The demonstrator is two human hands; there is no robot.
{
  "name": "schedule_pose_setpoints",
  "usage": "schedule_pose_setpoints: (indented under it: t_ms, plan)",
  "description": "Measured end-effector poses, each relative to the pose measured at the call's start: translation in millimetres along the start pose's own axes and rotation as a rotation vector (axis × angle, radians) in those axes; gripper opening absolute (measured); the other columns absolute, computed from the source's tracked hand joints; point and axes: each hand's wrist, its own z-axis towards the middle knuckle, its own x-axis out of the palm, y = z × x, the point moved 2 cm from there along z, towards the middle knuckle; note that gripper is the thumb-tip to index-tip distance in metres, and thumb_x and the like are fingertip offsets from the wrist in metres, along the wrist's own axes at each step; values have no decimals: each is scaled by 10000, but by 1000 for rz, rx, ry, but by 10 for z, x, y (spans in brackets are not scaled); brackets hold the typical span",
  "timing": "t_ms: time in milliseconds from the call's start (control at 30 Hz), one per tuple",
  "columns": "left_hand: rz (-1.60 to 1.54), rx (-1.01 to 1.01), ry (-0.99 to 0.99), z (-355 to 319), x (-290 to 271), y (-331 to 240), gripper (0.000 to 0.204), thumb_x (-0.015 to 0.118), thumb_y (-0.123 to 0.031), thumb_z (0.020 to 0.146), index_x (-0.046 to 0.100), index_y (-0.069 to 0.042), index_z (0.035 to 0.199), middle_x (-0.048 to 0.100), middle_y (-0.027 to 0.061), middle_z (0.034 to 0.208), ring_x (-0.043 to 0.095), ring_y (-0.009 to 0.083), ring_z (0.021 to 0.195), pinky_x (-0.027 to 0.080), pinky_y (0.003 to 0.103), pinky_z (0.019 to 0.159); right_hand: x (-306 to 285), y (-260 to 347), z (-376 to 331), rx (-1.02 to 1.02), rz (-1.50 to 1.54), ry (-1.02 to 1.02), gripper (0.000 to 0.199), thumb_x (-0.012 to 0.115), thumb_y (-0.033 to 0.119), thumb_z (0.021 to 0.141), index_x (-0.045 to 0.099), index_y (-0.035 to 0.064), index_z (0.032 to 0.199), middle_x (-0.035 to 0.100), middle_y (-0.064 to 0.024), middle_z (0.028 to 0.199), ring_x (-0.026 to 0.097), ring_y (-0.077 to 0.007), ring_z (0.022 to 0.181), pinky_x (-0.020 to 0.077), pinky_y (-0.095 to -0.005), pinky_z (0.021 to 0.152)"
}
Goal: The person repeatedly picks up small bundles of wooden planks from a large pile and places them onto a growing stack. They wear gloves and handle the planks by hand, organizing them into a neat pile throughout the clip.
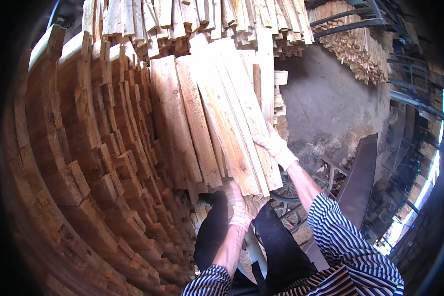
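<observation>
Right hand [273, 144] is clamped on the right edge of a few pale boards [244, 113], which stretch away ahead of both hands. The left hand [240, 207] is up against their near ends, can't really tell how its fingers curl, and a big wood stack [98, 148] rises off to its left.

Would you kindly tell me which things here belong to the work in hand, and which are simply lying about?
In use:
- slanted boards
- left hand, at their near end
- right hand, on their right edge

Apparently lying about:
- wood wall, left
- wood pile, upper right
- dark beam, right
</observation>
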Motion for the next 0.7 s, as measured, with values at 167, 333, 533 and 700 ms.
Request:
schedule_pose_setpoints:
  t_ms: [167, 333, 533, 700]
  plan:
    - [403, -147, 128, -15, -34, -478, 1087, 700, -746, 733, 310, -186, 1578, 389, 101, 1593, 300, 389, 1471, 220, 731, 1133, -399, -317, 148, 336, 534, 197, 869, 870, 316, 780, 445, 37, 1484, 613, -96, 1361, 613, -210, 1214, 497, -400, 1061]
    - [672, 412, 121, 187, 383, -1369, 811, 706, -556, 890, 512, 41, 1404, 653, 142, 1252, 630, 238, 1146, 498, 364, 1030, -75, -259, 142, 187, 410, 239, 875, 875, 177, 780, 418, 55, 1516, 633, -95, 1312, 566, -162, 1231, 446, -337, 1081]
    - [692, 372, 66, -497, 950, -1152, 477, 755, -422, 861, 689, -4, 1082, 702, 99, 1038, 660, 202, 952, 516, 340, 930, 435, 553, -449, 171, 224, 190, 1021, 896, 105, 722, 311, 49, 1556, 565, -140, 1404, 560, -229, 1268, 441, -371, 1104]
    - [505, 283, 34, -1399, 1074, -374, 452, 751, -381, 892, 671, -13, 1142, 706, 113, 1099, 668, 204, 976, 529, 322, 938, 406, 993, -1381, 297, 289, 260, 904, 834, 10, 762, 355, 38, 1529, 558, -115, 1415, 544, -205, 1291, 446, -358, 1107]
